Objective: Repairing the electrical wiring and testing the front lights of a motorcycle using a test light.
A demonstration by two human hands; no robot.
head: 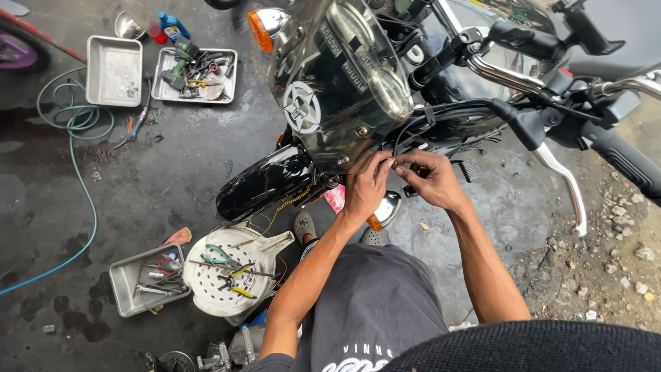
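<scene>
Glossy black fender, chrome handlebar, wet concrete floor.

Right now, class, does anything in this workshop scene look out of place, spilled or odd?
Yes. Pliers and other tools lie on a white fan cover used as a tray. A green hose snakes loose over the wet, stained floor. Both hands, left and right, pinch something small under the motorcycle's fairing; what it is cannot be told.

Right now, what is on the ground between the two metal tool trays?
In the head view, mostly bare dark wet floor lies between the upper tool tray and the lower tool tray.
</scene>
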